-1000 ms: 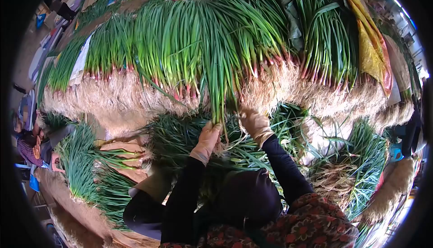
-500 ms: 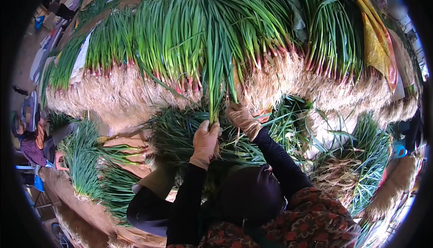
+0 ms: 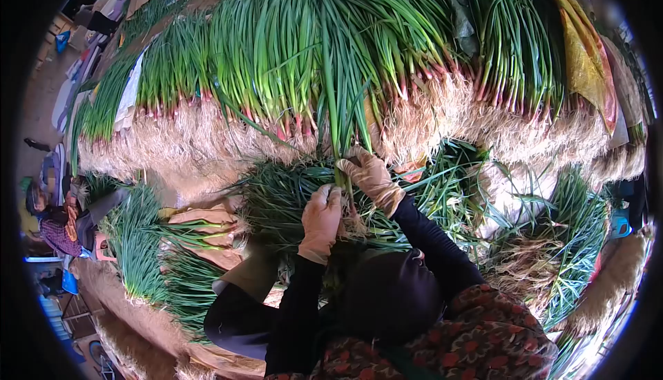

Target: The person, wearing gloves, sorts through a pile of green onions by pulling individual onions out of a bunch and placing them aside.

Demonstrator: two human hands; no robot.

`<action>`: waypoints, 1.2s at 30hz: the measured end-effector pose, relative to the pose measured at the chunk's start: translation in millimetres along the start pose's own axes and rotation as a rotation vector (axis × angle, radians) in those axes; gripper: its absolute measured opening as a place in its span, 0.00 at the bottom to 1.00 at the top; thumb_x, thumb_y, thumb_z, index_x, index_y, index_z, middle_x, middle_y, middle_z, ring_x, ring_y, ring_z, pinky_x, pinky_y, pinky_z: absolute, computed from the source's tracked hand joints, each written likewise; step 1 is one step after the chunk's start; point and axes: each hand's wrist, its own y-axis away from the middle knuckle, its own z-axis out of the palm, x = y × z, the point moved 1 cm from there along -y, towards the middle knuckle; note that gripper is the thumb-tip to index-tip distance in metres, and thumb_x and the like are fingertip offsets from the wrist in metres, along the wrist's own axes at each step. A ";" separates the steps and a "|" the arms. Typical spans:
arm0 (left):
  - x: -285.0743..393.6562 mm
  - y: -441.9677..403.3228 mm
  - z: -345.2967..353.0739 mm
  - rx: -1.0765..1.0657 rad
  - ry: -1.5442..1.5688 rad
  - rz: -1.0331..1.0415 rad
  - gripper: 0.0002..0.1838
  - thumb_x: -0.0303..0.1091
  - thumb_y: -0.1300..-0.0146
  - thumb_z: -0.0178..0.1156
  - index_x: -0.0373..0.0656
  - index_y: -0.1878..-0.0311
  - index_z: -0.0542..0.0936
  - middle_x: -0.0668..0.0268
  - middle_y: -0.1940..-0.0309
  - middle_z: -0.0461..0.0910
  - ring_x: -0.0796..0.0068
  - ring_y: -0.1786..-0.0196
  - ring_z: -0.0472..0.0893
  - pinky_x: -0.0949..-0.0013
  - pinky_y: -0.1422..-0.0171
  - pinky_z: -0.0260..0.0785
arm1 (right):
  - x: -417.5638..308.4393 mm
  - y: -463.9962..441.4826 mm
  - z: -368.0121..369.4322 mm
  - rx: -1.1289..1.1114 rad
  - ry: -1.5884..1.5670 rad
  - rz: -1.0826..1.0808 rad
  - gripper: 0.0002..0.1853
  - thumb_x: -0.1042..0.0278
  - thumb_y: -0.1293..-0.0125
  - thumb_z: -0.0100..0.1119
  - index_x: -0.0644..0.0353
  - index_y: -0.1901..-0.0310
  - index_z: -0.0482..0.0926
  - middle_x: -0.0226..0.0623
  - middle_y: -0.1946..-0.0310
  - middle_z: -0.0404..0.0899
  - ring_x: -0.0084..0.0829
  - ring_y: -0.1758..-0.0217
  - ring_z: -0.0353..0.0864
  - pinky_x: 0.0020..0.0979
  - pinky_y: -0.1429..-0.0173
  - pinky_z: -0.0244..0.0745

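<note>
Both my hands wear pale gloves and meet at a few upright green garlic stalks in the middle of the head view. My left hand is closed around the lower stalks, with a tuft of pale roots beside its fingers. Just above and to the right, my right hand is bent around the same stalks, its fingers closed on them. The leaves run up over a long row of green garlic with pinkish stem bases and shaggy roots. My fingertips are partly hidden.
Loose green garlic leaves lie under my hands. A smaller bundle sits at left, and a heap of roots and leaves at right. Yellow sheeting covers the row's right end. Another person sits far left.
My right hand has shifted left onto the stalks, closer to my left hand. My left hand has moved slightly right. The root tuft shows more clearly, and the whole view has shifted a little.
</note>
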 end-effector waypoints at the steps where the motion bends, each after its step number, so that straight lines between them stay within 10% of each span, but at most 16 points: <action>1: -6.4 -2.7 4.4 -0.057 0.041 -0.055 0.11 0.38 0.34 0.52 0.39 0.61 0.76 0.66 0.76 0.75 0.79 0.74 0.74 0.75 0.70 0.66 | -1.9 5.3 1.7 0.032 -0.025 -0.001 0.16 0.62 0.39 0.62 0.65 0.56 0.77 0.36 0.68 0.79 0.23 0.65 0.75 0.27 0.59 0.72; 8: -4.0 8.3 20.1 -0.293 0.980 -0.429 0.12 0.40 0.31 0.46 0.43 0.62 0.72 0.77 0.78 0.66 0.88 0.81 0.61 0.81 0.78 0.56 | 30.5 17.8 14.5 -0.139 0.239 -0.156 0.19 0.53 0.33 0.50 0.63 0.68 0.77 0.31 0.80 0.74 0.29 0.73 0.74 0.29 0.69 0.69; 12: -5.6 9.0 11.2 -0.537 1.486 -0.574 0.13 0.42 0.30 0.44 0.41 0.57 0.71 0.78 0.78 0.64 0.91 0.83 0.58 0.82 0.80 0.52 | 41.2 15.3 13.9 -0.145 -0.679 0.494 0.19 0.50 0.33 0.47 0.57 0.68 0.77 0.25 0.80 0.70 0.17 0.81 0.67 0.20 0.78 0.62; 19: -1.0 28.6 14.8 -0.879 1.942 -0.419 0.17 0.44 0.30 0.44 0.38 0.54 0.72 0.77 0.83 0.61 0.90 0.86 0.57 0.82 0.82 0.49 | 43.6 9.3 25.6 -0.242 -0.855 0.463 0.17 0.56 0.31 0.47 0.62 0.68 0.76 0.28 0.84 0.71 0.21 0.83 0.66 0.20 0.78 0.61; 21: -7.7 32.9 12.4 -0.749 1.689 -0.384 0.16 0.46 0.30 0.45 0.42 0.61 0.72 0.77 0.86 0.59 0.89 0.87 0.57 0.82 0.82 0.49 | 63.6 -1.4 10.1 -0.108 -0.192 -0.116 0.16 0.57 0.32 0.47 0.61 0.70 0.76 0.29 0.81 0.75 0.20 0.84 0.68 0.20 0.79 0.62; 23: 4.3 36.8 -1.2 -0.744 1.601 -0.284 0.15 0.46 0.31 0.46 0.44 0.65 0.71 0.77 0.88 0.57 0.88 0.88 0.55 0.81 0.83 0.51 | 65.8 -12.8 -11.3 0.052 -0.583 0.341 0.09 0.65 0.33 0.51 0.62 0.61 0.78 0.29 0.76 0.78 0.20 0.79 0.72 0.22 0.75 0.70; 28: -18.4 24.7 -10.7 -0.278 1.272 -0.554 0.16 0.45 0.33 0.50 0.40 0.64 0.74 0.79 0.89 0.53 0.88 0.88 0.53 0.79 0.84 0.43 | 85.3 -5.4 -26.9 0.015 -0.427 0.116 0.13 0.68 0.38 0.58 0.61 0.53 0.75 0.30 0.70 0.78 0.21 0.69 0.75 0.24 0.69 0.72; 31: -32.5 23.1 1.3 -0.343 1.158 -0.579 0.14 0.40 0.33 0.52 0.38 0.58 0.77 0.79 0.89 0.54 0.87 0.88 0.51 0.79 0.84 0.44 | 49.6 3.3 -16.4 -0.047 0.422 0.080 0.23 0.57 0.45 0.64 0.64 0.53 0.73 0.47 0.66 0.79 0.37 0.59 0.80 0.33 0.56 0.73; 36: -28.3 21.9 18.1 -0.157 0.920 -0.473 0.15 0.35 0.33 0.49 0.37 0.48 0.75 0.69 0.64 0.81 0.84 0.64 0.77 0.79 0.61 0.67 | 32.6 -3.6 -4.8 -0.171 0.382 -0.010 0.22 0.56 0.42 0.61 0.67 0.55 0.74 0.47 0.69 0.80 0.39 0.64 0.80 0.35 0.59 0.73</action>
